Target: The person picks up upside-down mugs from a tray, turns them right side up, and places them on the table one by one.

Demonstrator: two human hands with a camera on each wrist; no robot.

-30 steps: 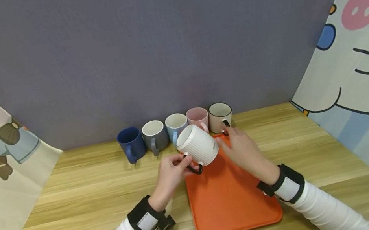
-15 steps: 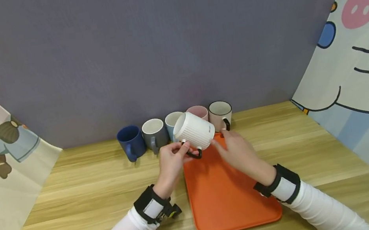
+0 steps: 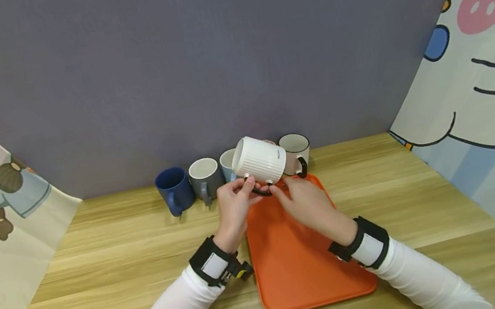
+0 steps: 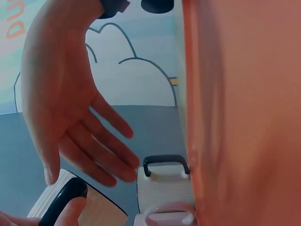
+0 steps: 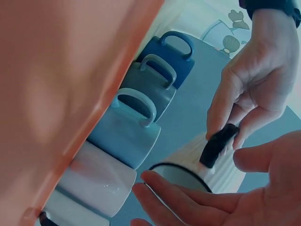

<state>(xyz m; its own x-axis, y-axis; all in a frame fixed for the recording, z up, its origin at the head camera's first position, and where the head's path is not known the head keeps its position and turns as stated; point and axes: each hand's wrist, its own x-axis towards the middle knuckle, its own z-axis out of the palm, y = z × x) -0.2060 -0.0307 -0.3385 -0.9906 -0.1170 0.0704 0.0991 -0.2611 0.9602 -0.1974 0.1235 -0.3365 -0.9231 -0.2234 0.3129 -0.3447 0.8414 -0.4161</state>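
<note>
In the head view a ribbed white mug (image 3: pixel 260 159) is held tilted above the tray's far end, its mouth facing left and its base right. My left hand (image 3: pixel 233 204) pinches its black handle (image 5: pixel 218 146) between thumb and fingers. My right hand (image 3: pixel 308 204) is close by, thumb tip right at the handle's lower end, fingers extended under the mug's base. The left wrist view shows that right hand (image 4: pixel 75 103) with loosely straight fingers. Behind stands a cream mug (image 3: pixel 289 165) with black rim and handle. A pink mug (image 5: pixel 99 176) is mostly hidden in the head view.
An orange tray (image 3: pixel 312 267) lies on the wooden table (image 3: pixel 150 276). Along the grey wall (image 3: pixel 214 63) stand a dark blue mug (image 3: pixel 176 189), a grey mug (image 3: pixel 207 179) and a light blue mug (image 3: pixel 227 167), in line with the pink and cream ones.
My left hand has moved the white mug away from me, toward the wall. My right hand has left the cream mug's handle and shifted left to the white mug's handle.
</note>
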